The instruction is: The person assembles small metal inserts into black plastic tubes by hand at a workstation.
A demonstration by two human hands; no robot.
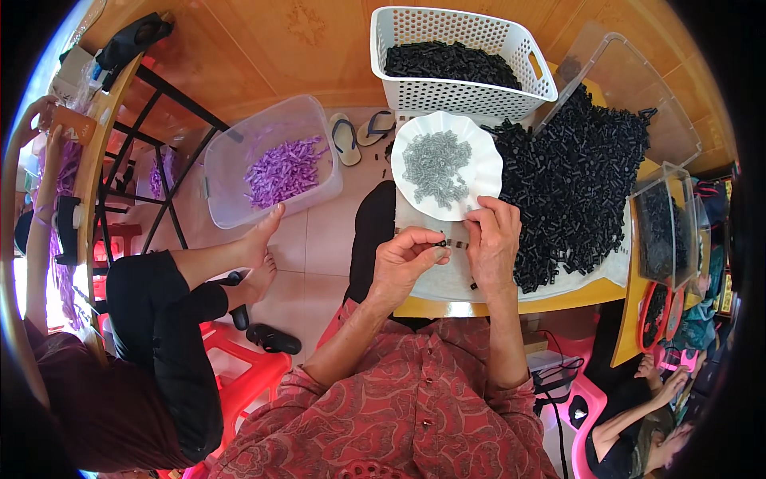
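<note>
My left hand (401, 265) pinches a small black plastic piece (441, 243) between thumb and forefinger, above the table's near left corner. To its right, my right hand (493, 243) is bent with its fingertips close together at the near rim of a white scalloped plate (483, 156). Whatever those fingertips hold, if anything, is too small or hidden to make out. Many small clear grey pieces (435, 164) lie on the plate. A large heap of short black plastic pieces (578, 188) spreads over the white cloth right of the plate and my right hand.
Behind the plate stands a white perforated basket (467, 97) of black pieces. Clear bins (666, 227) stand at right. Left on the floor sits a clear tub (307, 203) with purple pieces (283, 172), near sandals (345, 142). Another person (152, 319) sits at left; one more (638, 423), lower right.
</note>
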